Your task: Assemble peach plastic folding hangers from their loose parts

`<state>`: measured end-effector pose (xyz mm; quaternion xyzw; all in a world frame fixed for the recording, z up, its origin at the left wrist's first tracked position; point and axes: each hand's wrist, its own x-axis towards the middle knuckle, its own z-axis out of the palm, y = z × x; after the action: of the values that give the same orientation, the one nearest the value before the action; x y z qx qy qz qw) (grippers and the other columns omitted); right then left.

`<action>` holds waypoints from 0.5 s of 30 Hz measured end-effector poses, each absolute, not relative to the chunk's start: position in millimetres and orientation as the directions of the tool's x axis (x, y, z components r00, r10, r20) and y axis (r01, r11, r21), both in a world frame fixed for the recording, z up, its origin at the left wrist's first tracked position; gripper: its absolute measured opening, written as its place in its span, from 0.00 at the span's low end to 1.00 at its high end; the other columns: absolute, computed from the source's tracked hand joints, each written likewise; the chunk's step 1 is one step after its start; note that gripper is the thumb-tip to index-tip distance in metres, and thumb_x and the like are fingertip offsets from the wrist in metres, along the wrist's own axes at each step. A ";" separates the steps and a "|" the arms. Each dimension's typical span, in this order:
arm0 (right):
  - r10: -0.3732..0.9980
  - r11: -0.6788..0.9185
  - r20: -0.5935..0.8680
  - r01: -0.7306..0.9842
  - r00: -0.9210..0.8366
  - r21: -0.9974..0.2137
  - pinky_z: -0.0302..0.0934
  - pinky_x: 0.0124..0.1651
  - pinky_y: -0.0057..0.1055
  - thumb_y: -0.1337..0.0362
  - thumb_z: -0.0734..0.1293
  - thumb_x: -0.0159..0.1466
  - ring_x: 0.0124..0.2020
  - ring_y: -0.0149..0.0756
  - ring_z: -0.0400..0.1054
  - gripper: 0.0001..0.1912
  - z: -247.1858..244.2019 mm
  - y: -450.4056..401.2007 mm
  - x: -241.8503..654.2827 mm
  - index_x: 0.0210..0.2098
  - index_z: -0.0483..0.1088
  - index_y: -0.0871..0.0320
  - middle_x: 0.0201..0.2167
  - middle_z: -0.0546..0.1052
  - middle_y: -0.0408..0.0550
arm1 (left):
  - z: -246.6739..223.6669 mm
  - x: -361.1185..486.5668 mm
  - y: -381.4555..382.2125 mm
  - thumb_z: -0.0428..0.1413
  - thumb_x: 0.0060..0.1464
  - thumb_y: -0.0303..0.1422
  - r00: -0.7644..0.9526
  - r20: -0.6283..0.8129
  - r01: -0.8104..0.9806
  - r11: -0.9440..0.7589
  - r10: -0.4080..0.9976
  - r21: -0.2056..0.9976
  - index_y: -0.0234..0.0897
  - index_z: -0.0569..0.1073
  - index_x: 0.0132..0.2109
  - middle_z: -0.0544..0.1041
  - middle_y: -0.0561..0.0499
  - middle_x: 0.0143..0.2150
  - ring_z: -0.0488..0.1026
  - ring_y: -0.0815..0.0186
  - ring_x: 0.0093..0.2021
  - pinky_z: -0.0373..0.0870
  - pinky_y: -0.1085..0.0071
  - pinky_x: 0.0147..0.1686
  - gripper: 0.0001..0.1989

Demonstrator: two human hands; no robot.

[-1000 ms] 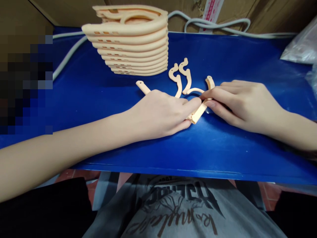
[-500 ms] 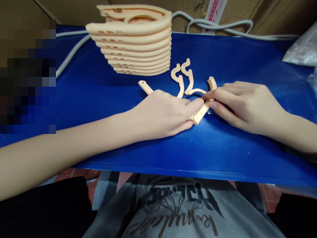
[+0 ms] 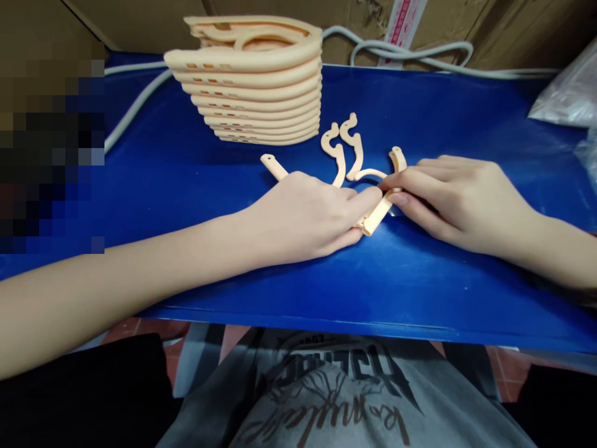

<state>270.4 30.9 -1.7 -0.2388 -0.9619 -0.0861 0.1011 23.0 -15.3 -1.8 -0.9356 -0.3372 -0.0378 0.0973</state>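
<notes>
My left hand point(image 3: 303, 218) is closed, thumb and forefinger at a cream plastic hanger piece point(image 3: 375, 218) low over the blue tabletop. My right hand point(image 3: 461, 196) pinches the same piece at its far end with thumb and forefinger. The exact joint between them is hidden by my fingers. Behind the right fingertips stands a curved cream strip point(image 3: 398, 160) with a small hole. Beyond my left hand lie two cream hooks point(image 3: 336, 149), point(image 3: 354, 146), each with a curled top. A cream arm with a holed end point(image 3: 272, 165) pokes out from behind my left knuckles.
A tall stack of cream plastic hangers point(image 3: 261, 93) stands at the back left. White cables point(image 3: 420, 53) run along the rear edge by brown cardboard point(image 3: 466, 31). A clear plastic bag point(image 3: 562, 93) lies at the far right of the blue table point(image 3: 298, 289).
</notes>
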 end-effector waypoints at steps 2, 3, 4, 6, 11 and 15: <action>0.436 0.873 0.245 0.473 -0.866 0.118 0.60 0.38 0.37 0.55 0.52 0.79 0.34 0.40 0.74 0.21 -2.5 31.1 270.7 0.49 0.74 0.57 0.38 0.82 0.50 | -1.5 23.7 -15.2 0.51 0.67 0.32 0.767 0.137 0.641 -0.751 0.627 -0.155 0.33 0.74 0.57 0.80 0.49 0.31 0.75 0.63 0.26 0.44 0.67 0.21 0.15; 0.428 0.876 0.252 0.467 -0.868 0.119 0.60 0.38 0.37 0.56 0.53 0.79 0.34 0.40 0.74 0.21 -2.8 31.1 270.8 0.49 0.74 0.58 0.38 0.82 0.51 | -1.3 23.9 -15.2 0.51 0.67 0.32 0.765 0.130 0.644 -0.750 0.630 -0.154 0.33 0.74 0.57 0.79 0.49 0.30 0.75 0.63 0.26 0.44 0.68 0.21 0.15; 0.421 0.879 0.260 0.461 -0.869 0.120 0.60 0.38 0.37 0.56 0.53 0.79 0.34 0.40 0.74 0.21 -3.0 31.1 270.7 0.48 0.74 0.58 0.38 0.82 0.51 | -0.9 24.2 -15.2 0.51 0.67 0.32 0.762 0.122 0.647 -0.747 0.635 -0.152 0.33 0.74 0.57 0.79 0.50 0.29 0.74 0.63 0.25 0.43 0.68 0.21 0.15; 0.410 0.885 0.263 0.451 -0.873 0.118 0.59 0.38 0.37 0.56 0.53 0.79 0.33 0.40 0.74 0.21 -2.9 31.0 270.3 0.48 0.75 0.59 0.37 0.82 0.51 | 0.0 24.5 -15.3 0.51 0.68 0.33 0.757 0.094 0.653 -0.742 0.647 -0.150 0.33 0.74 0.57 0.78 0.50 0.28 0.73 0.63 0.24 0.43 0.68 0.21 0.16; 0.394 0.895 0.278 0.435 -0.876 0.103 0.59 0.38 0.37 0.57 0.55 0.78 0.33 0.40 0.74 0.19 -2.2 31.4 269.9 0.48 0.75 0.60 0.36 0.81 0.52 | 1.5 24.5 -15.4 0.49 0.68 0.33 0.761 0.081 0.648 -0.746 0.644 -0.151 0.33 0.74 0.58 0.78 0.49 0.28 0.73 0.62 0.24 0.45 0.67 0.20 0.17; 0.396 0.892 0.281 0.439 -0.874 0.108 0.59 0.38 0.38 0.57 0.55 0.79 0.33 0.41 0.74 0.20 -2.1 30.8 272.1 0.49 0.75 0.60 0.37 0.82 0.52 | 0.6 24.1 -13.5 0.49 0.68 0.32 0.759 0.094 0.651 -0.747 0.644 -0.136 0.33 0.74 0.57 0.77 0.49 0.27 0.71 0.62 0.23 0.45 0.66 0.20 0.17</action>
<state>272.1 30.8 -2.1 -0.2165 -0.9644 -0.0842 0.1266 24.1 -13.5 0.6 -0.9344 -0.3465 -0.0203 0.0803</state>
